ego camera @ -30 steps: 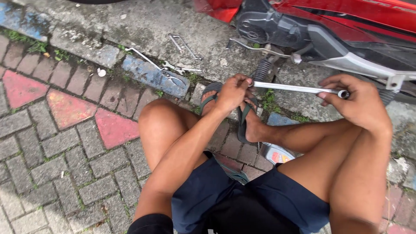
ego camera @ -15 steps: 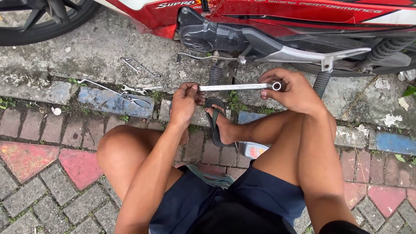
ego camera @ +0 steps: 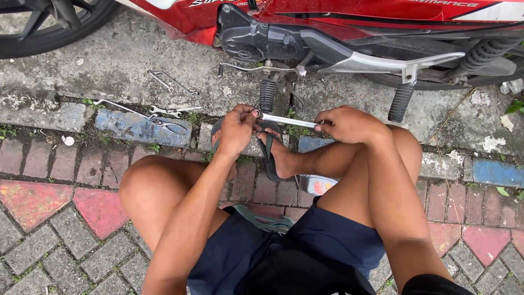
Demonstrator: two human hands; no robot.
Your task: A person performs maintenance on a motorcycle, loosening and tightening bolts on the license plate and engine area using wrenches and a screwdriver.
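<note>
Hands grip one ring spanner [ego camera: 285,119]: left hand [ego camera: 236,131] clenched on its ring end, right hand [ego camera: 349,124] on the other. Fingers could slip and drop it beside the motorcycle's footpeg [ego camera: 266,95].

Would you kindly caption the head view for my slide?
Both hands, left hand and right hand, hold a slim silver metal wrench beside a red motorcycle.

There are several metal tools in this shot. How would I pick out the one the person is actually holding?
Start at the red motorbike along the top and drop to its black footpeg. Just below, a slim silver wrench spans between the left hand and right hand, above a sandalled foot. Unlike the other tools lying on the concrete to the left, it is off the ground, gripped at both ends.
</note>
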